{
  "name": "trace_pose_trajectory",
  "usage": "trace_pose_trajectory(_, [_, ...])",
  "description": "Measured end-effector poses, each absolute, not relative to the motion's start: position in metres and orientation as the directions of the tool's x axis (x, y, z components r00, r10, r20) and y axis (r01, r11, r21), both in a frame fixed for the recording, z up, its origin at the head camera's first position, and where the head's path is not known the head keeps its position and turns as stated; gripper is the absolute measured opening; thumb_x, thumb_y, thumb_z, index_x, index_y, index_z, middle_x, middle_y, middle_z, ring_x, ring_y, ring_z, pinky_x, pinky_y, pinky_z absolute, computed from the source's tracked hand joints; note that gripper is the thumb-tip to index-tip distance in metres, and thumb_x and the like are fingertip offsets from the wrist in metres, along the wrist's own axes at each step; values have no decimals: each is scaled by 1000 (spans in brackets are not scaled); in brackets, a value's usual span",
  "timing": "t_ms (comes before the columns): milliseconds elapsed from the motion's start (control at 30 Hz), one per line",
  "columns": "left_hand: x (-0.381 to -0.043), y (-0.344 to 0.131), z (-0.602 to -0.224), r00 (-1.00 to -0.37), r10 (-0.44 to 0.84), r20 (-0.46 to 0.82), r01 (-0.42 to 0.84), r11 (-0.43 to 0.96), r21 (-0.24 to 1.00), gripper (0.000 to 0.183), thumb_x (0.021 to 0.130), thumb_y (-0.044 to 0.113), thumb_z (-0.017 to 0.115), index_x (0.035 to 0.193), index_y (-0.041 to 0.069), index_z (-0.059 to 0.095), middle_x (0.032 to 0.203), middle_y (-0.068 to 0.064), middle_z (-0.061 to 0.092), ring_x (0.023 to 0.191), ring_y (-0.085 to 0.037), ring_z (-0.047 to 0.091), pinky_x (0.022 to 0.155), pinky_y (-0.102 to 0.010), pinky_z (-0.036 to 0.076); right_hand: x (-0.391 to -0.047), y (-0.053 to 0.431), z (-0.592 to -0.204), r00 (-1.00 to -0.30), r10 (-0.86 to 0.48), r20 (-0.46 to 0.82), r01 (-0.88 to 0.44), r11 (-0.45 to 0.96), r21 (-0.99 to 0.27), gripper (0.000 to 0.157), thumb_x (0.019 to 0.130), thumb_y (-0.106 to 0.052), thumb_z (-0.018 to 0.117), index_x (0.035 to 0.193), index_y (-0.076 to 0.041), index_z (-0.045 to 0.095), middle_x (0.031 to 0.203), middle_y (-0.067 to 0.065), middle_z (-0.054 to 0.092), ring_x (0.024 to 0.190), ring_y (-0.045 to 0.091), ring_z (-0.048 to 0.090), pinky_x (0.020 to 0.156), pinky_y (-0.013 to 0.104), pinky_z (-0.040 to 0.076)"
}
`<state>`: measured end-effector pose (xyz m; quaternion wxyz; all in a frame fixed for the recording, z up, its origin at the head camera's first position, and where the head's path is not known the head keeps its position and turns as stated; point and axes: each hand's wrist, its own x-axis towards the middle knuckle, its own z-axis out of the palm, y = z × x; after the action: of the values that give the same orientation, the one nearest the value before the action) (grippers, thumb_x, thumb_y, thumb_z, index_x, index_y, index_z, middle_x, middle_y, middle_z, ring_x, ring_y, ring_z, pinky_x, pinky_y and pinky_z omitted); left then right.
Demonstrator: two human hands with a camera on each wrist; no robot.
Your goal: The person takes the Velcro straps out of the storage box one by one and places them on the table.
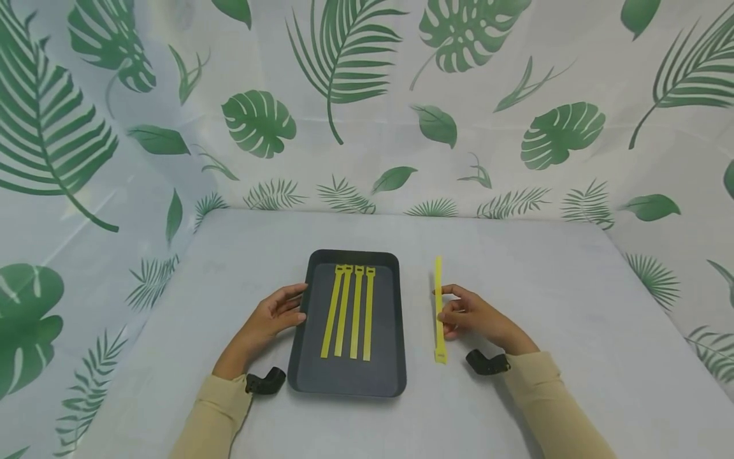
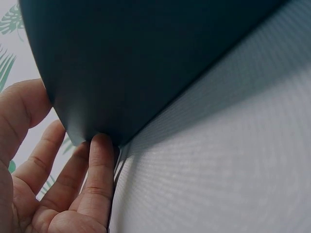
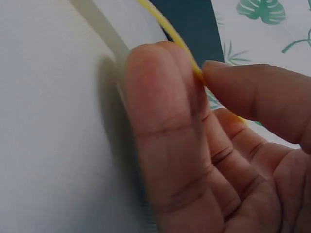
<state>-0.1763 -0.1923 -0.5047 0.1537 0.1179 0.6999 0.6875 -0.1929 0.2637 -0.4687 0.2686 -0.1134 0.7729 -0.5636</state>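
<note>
Before a leafy backdrop [image 1: 367, 153], the right hand [image 1: 470, 313] pinches a yellow strap [image 1: 438, 306], seemingly mid-transfer; the left hand [image 1: 272, 317], fingers relaxed, touches a tray [image 1: 346, 377]; careful alignment likely matters next.

Count of yellow straps [image 1: 356, 312]: you have five in total, four within the tray [image 1: 346, 377] and one held strap [image 1: 438, 275] in your right grip [image 1: 467, 315]. Strap heads you can see: five, one per strap. Trays: one. Your grips, with the left grip [image 1: 278, 312] included: two. Your sleeves [image 1: 545, 395]: two. Your black wrist pieces [image 1: 266, 381]: two. Surface [image 1: 516, 255]: one.
</note>
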Motion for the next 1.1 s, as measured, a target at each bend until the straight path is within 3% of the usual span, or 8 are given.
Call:
trace_pose_trajectory(600, [-176, -192, -504, -925, 378, -40, -35, 19, 999, 69, 102, 3, 72, 162, -7, 39, 166, -31, 39, 153, -50, 39, 105, -23, 54, -175, 247, -460, -850, -354, -389, 221, 431, -875, 33, 96, 3, 75, 121, 7, 53, 79, 9, 65, 65, 14, 68, 62, 25, 62])
trace_pose_trajectory(900, [-177, -195, -506, -927, 371, -53, -43, 34, 998, 69, 102, 5, 73, 162, -5, 40, 167, -28, 40, 154, -48, 39, 106, -24, 53, -176, 240, -451, -880, -264, -396, 172, 600, -782, 28, 95, -4, 80, 106, 0, 54, 73, 6, 63, 62, 16, 67, 59, 28, 59])
trace_pose_trajectory(1100, [-179, -194, -507, -926, 373, -58, -53, 22, 998, 70, 102, 5, 73, 163, -4, 41, 168, -28, 39, 155, -47, 38, 106, -25, 54, -184, 240, -436, -897, -291, -333, 76, 642, -763, 18, 100, -8, 75, 102, 0, 59, 74, 5, 66, 66, 18, 66, 62, 32, 60])
